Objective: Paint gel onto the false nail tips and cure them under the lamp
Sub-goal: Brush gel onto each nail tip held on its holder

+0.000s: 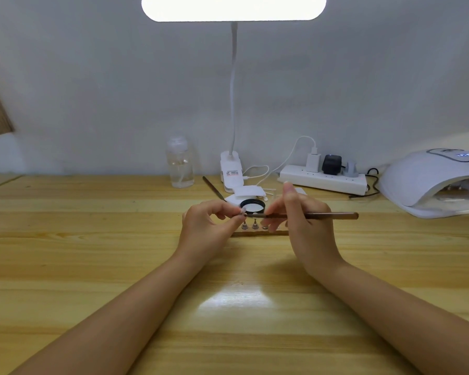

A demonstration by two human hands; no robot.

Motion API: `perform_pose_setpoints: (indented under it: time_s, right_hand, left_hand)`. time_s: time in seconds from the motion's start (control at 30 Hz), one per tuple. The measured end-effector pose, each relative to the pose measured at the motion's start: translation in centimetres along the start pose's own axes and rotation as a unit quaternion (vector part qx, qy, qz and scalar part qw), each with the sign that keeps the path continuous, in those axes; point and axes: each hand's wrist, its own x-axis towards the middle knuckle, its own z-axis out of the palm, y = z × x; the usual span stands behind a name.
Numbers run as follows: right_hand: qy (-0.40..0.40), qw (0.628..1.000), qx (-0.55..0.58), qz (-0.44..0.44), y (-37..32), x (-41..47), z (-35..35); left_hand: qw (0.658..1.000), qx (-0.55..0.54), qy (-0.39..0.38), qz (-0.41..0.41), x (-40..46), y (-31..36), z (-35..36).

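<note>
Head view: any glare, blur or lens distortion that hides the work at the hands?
Head view: the desk lamp is blown out white and throws a glare patch on the table in front of the arms; wide-angle bending curves the table edges; the nail tip pinched in the left hand is too small and soft to judge, though the brush in the right hand reads clearly.

The desk lamp's glowing head (233, 6) is cut off by the top edge. The white curing lamp (433, 182) runs off the right edge. The right hand (301, 220) hides part of the wooden stand (255, 233). The brush (309, 215) tip, at the left hand's fingertips (240, 213), is too small to make out.
</note>
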Motion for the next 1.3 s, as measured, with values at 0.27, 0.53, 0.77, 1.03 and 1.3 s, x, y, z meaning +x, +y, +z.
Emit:
perform_pose_setpoints:
  time_s: [0.27, 0.53, 0.77, 1.03, 1.3]
  right_hand:
    - [-0.011, 1.0, 0.004, -0.008, -0.03, -0.23, 0.26]
    - [-0.009, 0.999, -0.017, -0.025, -0.03, -0.17, 0.14]
    - [0.001, 1.0, 0.012, -0.015, -0.07, -0.37, 0.35]
    - [-0.035, 0.999, 0.029, 0.011, -0.43, -0.56, 0.6]
    - [-0.011, 0.996, -0.062, -0.07, 0.25, 0.22, -0.24]
  left_hand:
    - [1.0, -0.006, 0.013, -0.001, -0.04, 0.14, 0.18]
    - [1.0, -0.007, 0.017, -0.001, 0.04, 0.13, 0.24]
    - [1.0, -0.004, 0.016, -0.004, 0.02, 0.19, 0.11]
    - [1.0, -0.016, 0.012, -0.008, 0.21, -0.28, 0.04]
    - [0.999, -0.009, -0.003, 0.037, 0.09, 0.05, -0.05]
